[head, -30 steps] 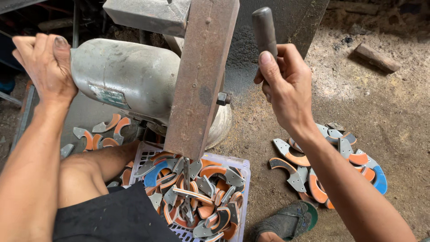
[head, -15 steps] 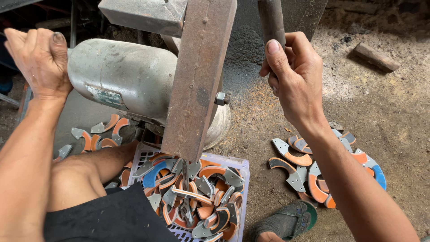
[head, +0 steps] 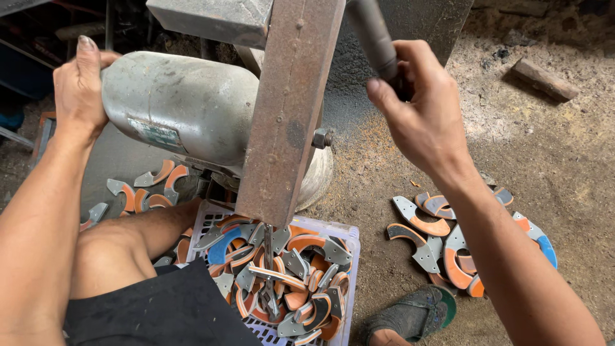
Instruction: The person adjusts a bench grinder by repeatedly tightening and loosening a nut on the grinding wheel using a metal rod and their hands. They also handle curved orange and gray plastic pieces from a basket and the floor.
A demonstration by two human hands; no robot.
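My right hand (head: 419, 112) is closed around a dark round lever handle (head: 371, 35) that rises to the top edge of the view, just right of a rusty steel bar (head: 288, 115). My left hand (head: 80, 86) rests against the far end of a grey electric motor (head: 179, 106), fingers together; whether it grips anything behind the motor is hidden. Below the bar stands a white plastic crate (head: 346, 234) full of curved orange, grey and blue pieces (head: 282, 272).
A pile of the same curved pieces (head: 448, 234) lies on the dirt floor at right, another small pile (head: 144, 192) at left under the motor. My knee (head: 122, 250) and sandalled foot (head: 410, 317) are near the crate. A wooden block (head: 544, 80) lies far right.
My right hand has moved the handle up and leftward towards the steel bar. My left hand has shifted slightly right along the motor's end.
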